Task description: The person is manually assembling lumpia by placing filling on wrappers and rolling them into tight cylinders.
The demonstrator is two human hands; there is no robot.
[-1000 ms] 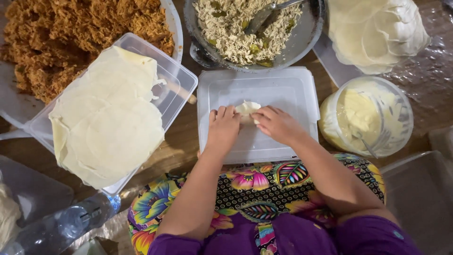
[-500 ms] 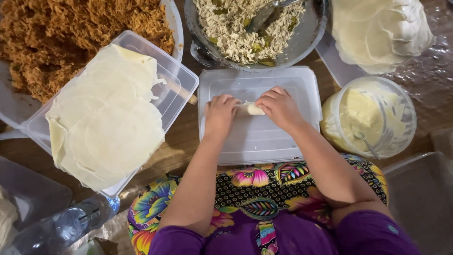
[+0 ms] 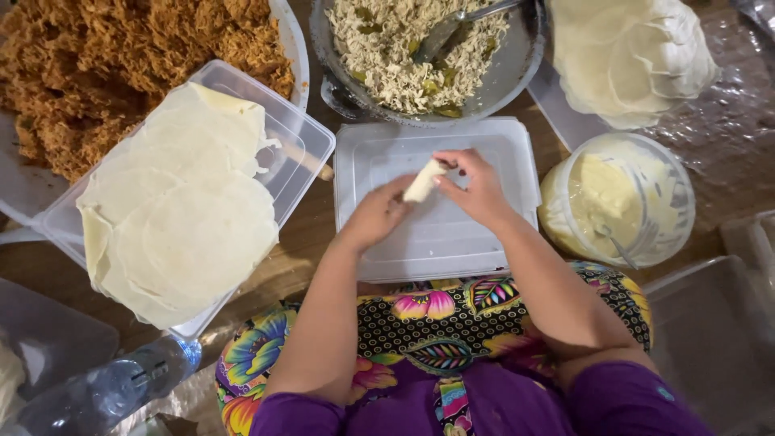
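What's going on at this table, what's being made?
A person is holding a small rolled wrapper between the left hand and the right hand, above an upturned white plastic lid. Thin round wrappers lie stacked in a clear tub to the left. A metal bowl of pale shredded filling with a spoon sits just beyond, a plate of brown shredded filling at far left, and a tub of yellowish paste at right.

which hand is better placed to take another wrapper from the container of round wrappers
Left. The left hand is on the side of the wrapper container, beside the white lid. The right hand pinches the small roll, farther away.
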